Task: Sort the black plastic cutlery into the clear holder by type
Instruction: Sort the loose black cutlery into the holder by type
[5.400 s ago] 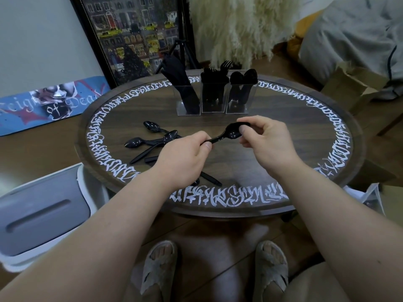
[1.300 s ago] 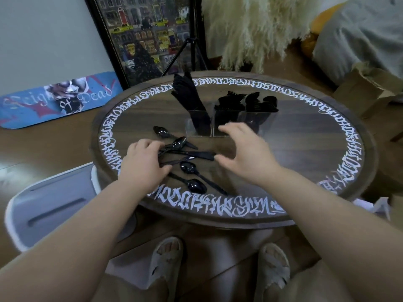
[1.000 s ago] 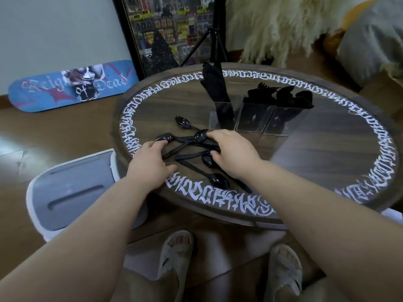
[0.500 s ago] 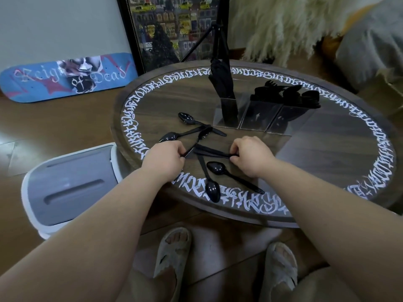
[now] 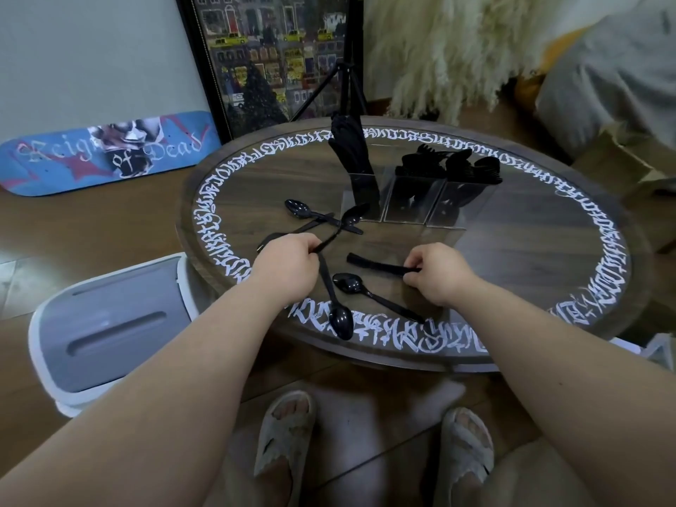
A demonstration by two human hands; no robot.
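Left hand [image 5: 289, 263] grips spoon handle [image 5: 329, 239]; right hand [image 5: 437, 272] pinches black handle piece [image 5: 373, 264] lying on bench [image 5: 512, 258]. More spoons [image 5: 353, 283] between hands. Clear holder [image 5: 406, 203] beyond hands. Advice: lift one piece clear of tangle, check type, drop upright into matching compartment.

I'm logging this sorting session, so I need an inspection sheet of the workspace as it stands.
Surface: round dark wooden table with white lettering round the rim.
Job's things: clear three-compartment holder with black cutlery upright; loose black plastic spoons on the table.
Clutter: nothing seen.
Grips: left hand holds a spoon handle; right hand pinches a black cutlery handle.
Cables: nothing seen.
Surroundings: blue skateboard deck, white lidded bin, black tripod.
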